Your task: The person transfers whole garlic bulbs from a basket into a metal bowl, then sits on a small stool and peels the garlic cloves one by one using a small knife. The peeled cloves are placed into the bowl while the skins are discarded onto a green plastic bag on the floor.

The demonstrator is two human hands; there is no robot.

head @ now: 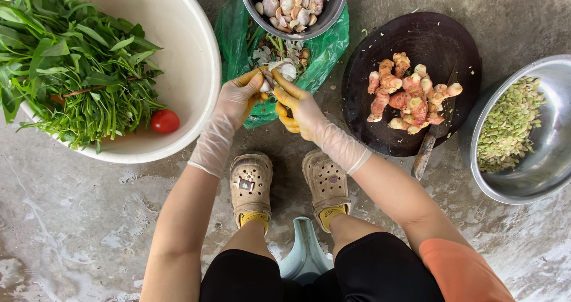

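Observation:
Both my hands wear thin clear gloves with yellow-stained fingertips. My left hand (pixel 238 97) and my right hand (pixel 299 109) meet over a green plastic bag (pixel 324 49), together pinching a small white garlic clove (pixel 269 83). Loose papery garlic skins (pixel 279 53) lie on the bag just beyond my fingers. A metal bowl of garlic cloves (pixel 292 0) stands at the bag's far edge.
A white basin (pixel 190 58) at left holds leafy greens (pixel 65 64) and a red tomato (pixel 165 121). A round dark chopping board (pixel 434 34) carries pink galangal roots (pixel 410 94) and a knife (pixel 429 144). A steel bowl (pixel 553 153) of chopped green pieces sits at right. My sandalled feet (pixel 288 186) rest on wet concrete.

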